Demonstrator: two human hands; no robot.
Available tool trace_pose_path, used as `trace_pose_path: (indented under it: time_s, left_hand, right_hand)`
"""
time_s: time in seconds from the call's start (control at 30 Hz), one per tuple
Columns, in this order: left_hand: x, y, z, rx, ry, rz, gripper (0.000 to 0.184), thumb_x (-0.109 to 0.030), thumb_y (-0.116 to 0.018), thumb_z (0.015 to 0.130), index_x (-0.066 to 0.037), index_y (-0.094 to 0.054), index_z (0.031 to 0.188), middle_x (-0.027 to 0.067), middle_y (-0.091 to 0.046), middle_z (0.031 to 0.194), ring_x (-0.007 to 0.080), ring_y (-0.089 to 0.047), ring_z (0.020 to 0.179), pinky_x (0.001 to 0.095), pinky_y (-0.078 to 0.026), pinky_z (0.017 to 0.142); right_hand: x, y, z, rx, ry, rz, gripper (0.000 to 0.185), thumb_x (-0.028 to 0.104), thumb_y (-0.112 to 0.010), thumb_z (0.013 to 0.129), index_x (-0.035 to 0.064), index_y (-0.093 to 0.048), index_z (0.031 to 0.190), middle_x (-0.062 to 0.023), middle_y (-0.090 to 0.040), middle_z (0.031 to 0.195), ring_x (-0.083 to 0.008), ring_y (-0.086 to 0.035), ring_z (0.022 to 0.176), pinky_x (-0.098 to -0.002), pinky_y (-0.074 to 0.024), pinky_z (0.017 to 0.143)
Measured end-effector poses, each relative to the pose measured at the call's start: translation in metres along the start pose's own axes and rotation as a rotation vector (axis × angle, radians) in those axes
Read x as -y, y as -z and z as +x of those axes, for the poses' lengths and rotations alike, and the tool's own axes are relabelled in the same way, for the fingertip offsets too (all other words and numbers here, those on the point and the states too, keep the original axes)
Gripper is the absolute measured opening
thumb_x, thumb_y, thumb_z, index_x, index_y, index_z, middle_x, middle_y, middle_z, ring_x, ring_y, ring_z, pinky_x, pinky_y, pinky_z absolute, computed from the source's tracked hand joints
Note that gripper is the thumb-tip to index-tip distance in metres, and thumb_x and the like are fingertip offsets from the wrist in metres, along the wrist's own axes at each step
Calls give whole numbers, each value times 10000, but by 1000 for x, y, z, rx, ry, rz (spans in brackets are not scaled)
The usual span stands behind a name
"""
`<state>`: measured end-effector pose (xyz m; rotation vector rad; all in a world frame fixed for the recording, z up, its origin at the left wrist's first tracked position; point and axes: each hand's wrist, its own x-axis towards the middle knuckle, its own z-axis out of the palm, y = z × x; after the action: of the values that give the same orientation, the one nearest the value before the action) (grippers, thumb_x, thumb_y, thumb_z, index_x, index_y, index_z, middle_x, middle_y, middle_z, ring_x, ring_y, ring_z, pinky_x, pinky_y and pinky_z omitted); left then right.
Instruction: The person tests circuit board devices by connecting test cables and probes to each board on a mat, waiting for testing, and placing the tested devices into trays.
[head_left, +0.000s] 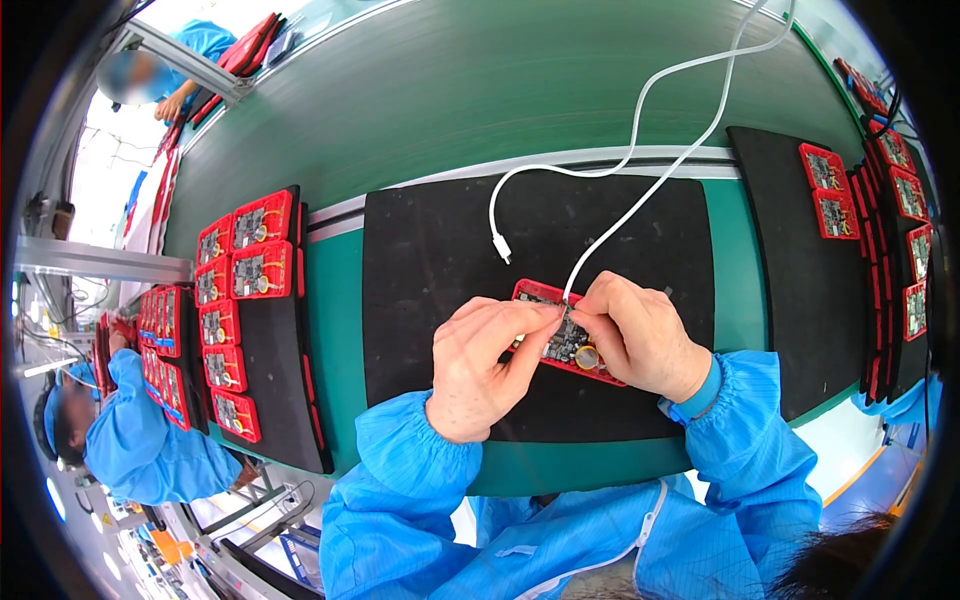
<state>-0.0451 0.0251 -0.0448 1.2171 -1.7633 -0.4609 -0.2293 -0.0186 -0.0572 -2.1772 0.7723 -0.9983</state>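
Observation:
In the head view, a red case with a green-grey circuit board lies tilted on the black mat, partly hidden by my hands. A round gold-coloured part sits on the board's right side. One end of a white cable comes down to the board's upper edge, between my fingertips. My right hand is closed in a pinch at that cable end. My left hand pinches right beside it; what lies between its fingertips is too small to make out.
Another white plug lies loose on the black mat. Dark boards with red cases stand at left, with more red cases at right. A green conveyor surface runs behind. Co-workers in blue sleeves are at the left.

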Motion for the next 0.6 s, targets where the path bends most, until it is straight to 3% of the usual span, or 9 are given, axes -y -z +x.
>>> trace_pose_path:
  time_s: [0.2, 0.27, 0.6]
  left_hand:
    - [1, -2, -1, -30, 5, -12, 140, 11, -744, 742, -44, -678, 852, 79, -719, 816, 229, -685, 700, 314, -515, 667]
    - [0, -1, -1, -4, 6, -15, 193, 85, -740, 718, -18, -701, 877, 98, -726, 847, 190, -685, 744, 281, -525, 669]
    - [2, -1, -2, -9, -9, -8, 188, 85, -743, 718, -15, -698, 871, 103, -726, 845, 194, -685, 748, 285, -531, 676]
  right_hand:
    - [-1, 0, 0, 0, -10, -5, 181, 51, -671, 841, 36, -491, 839, -112, -522, 733, -307, -593, 598, -374, -480, 505]
    - [-1, 0, 0, -2, -7, -4, 179, 52, -671, 841, 36, -492, 839, -111, -522, 732, -307, -593, 597, -376, -480, 503]
    - [-1, 0, 0, -4, -4, -5, 179, 45, -675, 835, 37, -496, 840, -109, -525, 733, -304, -593, 596, -375, -478, 504]
